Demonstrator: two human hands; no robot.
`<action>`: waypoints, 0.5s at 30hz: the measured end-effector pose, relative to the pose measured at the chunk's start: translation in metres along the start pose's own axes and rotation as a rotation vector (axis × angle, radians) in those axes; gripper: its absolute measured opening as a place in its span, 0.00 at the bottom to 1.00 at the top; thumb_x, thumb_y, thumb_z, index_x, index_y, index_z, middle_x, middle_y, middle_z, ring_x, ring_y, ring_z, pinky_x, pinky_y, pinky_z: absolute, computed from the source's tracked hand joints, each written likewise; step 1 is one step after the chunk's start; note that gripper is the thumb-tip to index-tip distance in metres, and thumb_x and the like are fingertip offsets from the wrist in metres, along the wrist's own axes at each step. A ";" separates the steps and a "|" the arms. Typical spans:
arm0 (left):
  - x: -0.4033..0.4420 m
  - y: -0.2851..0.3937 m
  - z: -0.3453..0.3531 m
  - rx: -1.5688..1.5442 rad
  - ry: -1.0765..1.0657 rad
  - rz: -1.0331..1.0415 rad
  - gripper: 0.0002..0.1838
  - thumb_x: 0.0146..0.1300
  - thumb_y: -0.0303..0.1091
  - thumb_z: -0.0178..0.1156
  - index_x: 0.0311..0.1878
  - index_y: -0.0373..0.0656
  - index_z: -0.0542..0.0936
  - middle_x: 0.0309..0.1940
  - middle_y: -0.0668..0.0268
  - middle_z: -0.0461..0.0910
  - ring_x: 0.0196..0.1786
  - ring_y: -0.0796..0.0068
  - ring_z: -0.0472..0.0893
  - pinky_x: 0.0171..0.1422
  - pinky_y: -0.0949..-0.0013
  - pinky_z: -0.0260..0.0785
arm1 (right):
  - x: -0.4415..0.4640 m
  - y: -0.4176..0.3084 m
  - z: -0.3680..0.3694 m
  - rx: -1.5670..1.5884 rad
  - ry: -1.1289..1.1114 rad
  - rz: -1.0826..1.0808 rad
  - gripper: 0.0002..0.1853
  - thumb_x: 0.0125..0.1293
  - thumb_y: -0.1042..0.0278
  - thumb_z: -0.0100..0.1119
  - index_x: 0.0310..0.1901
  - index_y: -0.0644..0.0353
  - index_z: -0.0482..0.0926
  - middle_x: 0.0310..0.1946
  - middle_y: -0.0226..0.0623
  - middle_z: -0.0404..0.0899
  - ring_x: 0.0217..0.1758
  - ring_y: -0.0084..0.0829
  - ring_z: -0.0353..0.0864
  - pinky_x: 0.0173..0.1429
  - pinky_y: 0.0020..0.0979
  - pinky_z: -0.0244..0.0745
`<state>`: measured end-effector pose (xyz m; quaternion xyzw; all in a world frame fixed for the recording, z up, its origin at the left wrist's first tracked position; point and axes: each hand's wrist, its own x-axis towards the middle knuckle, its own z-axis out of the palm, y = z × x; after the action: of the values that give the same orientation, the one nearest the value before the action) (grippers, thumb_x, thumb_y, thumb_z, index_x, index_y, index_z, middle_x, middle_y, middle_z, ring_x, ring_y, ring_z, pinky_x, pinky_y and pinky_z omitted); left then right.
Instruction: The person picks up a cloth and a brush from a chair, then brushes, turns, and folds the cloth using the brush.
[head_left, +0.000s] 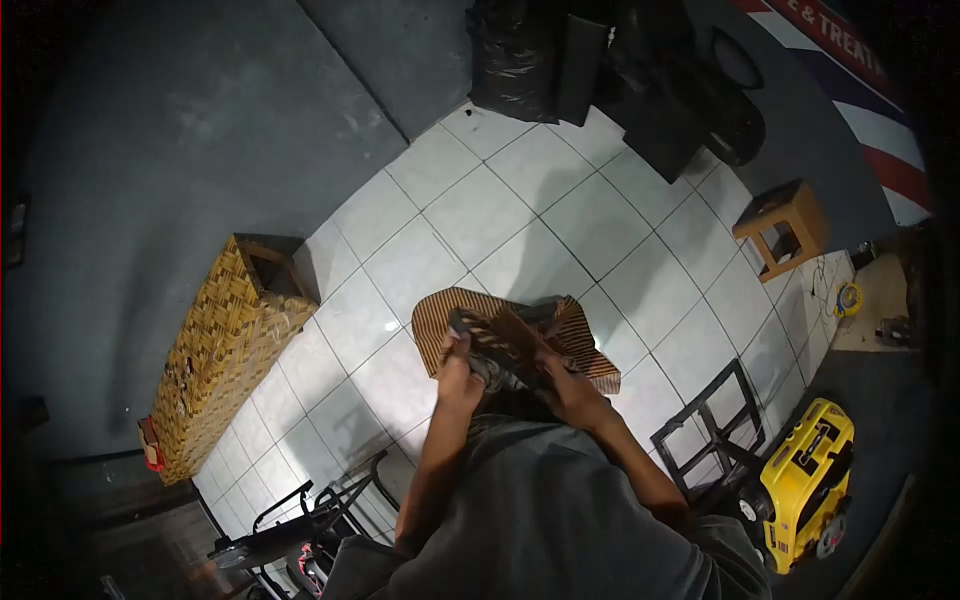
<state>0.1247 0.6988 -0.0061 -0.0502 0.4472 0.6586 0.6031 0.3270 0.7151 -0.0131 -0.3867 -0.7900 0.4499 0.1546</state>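
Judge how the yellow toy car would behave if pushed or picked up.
The yellow toy car would probably roll, given its wheels, though their contact with the floor is hard to make out. Its smooth, molded-looking body suggests stiff plastic that shouldn't sag. If hollow, as such bodies often are, it may be light for its size.

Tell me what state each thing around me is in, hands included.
Left hand: closed on the striped cloth
Right hand: closed on the striped cloth
Striped cloth: bunched between the hands, wider toward its outer edges
Woven-pattern cabinet: beside the gray wall, dark opening at one end
Brown stool: side cutout open
Black plastic bag: bulging, creased
Yellow toy car: beside the black frame; upright or tipped, can't tell
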 end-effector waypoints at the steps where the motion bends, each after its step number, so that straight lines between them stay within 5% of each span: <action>1: 0.000 0.011 0.006 -0.030 0.054 0.052 0.10 0.65 0.26 0.44 0.46 0.43 0.73 0.42 0.63 0.76 0.44 0.67 0.77 0.47 0.63 0.73 | -0.001 0.001 -0.007 0.001 -0.011 -0.008 0.31 0.57 0.67 0.57 0.59 0.57 0.53 0.27 0.48 0.78 0.30 0.45 0.79 0.37 0.40 0.75; 4: 0.006 0.030 -0.002 0.030 -0.064 0.071 0.13 0.66 0.33 0.45 0.52 0.42 0.69 0.44 0.61 0.76 0.43 0.66 0.77 0.47 0.62 0.73 | -0.004 -0.019 -0.033 0.750 -0.024 0.384 0.22 0.67 0.65 0.47 0.58 0.62 0.55 0.27 0.34 0.76 0.24 0.18 0.71 0.30 0.20 0.70; 6: 0.008 0.031 0.001 0.093 -0.073 0.092 0.14 0.66 0.35 0.47 0.52 0.42 0.68 0.43 0.62 0.76 0.41 0.67 0.77 0.45 0.62 0.73 | 0.000 -0.016 -0.038 0.847 -0.011 0.350 0.19 0.67 0.65 0.47 0.56 0.63 0.59 0.28 0.35 0.76 0.25 0.18 0.72 0.31 0.20 0.71; 9: 0.002 0.032 0.021 0.508 0.185 0.213 0.16 0.63 0.38 0.52 0.51 0.39 0.71 0.37 0.62 0.77 0.35 0.73 0.77 0.40 0.67 0.71 | 0.012 0.006 -0.033 0.859 0.029 0.271 0.15 0.69 0.61 0.42 0.47 0.64 0.70 0.28 0.38 0.76 0.28 0.20 0.73 0.33 0.23 0.70; 11: 0.010 0.035 0.017 1.148 0.133 0.339 0.17 0.61 0.38 0.55 0.49 0.39 0.72 0.33 0.65 0.76 0.33 0.80 0.73 0.36 0.74 0.67 | 0.019 0.043 -0.014 0.192 0.161 0.366 0.18 0.70 0.57 0.36 0.43 0.63 0.73 0.24 0.35 0.74 0.28 0.22 0.73 0.32 0.26 0.68; 13: 0.014 0.033 0.036 1.134 0.164 0.315 0.14 0.64 0.36 0.53 0.47 0.38 0.71 0.32 0.66 0.75 0.31 0.82 0.70 0.32 0.77 0.64 | 0.031 0.010 -0.016 0.295 0.147 0.439 0.22 0.70 0.53 0.32 0.35 0.62 0.73 0.20 0.30 0.68 0.25 0.23 0.70 0.30 0.28 0.65; 15: 0.017 0.028 0.054 0.995 0.076 0.800 0.11 0.66 0.34 0.49 0.43 0.35 0.70 0.28 0.61 0.73 0.28 0.78 0.71 0.32 0.72 0.64 | 0.035 -0.020 -0.018 0.668 0.114 0.322 0.21 0.70 0.53 0.34 0.31 0.62 0.69 0.19 0.27 0.64 0.22 0.22 0.66 0.27 0.26 0.62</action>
<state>0.1219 0.7496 0.0308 0.3834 0.7048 0.5441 0.2454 0.3052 0.7465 0.0100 -0.4588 -0.5187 0.6793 0.2431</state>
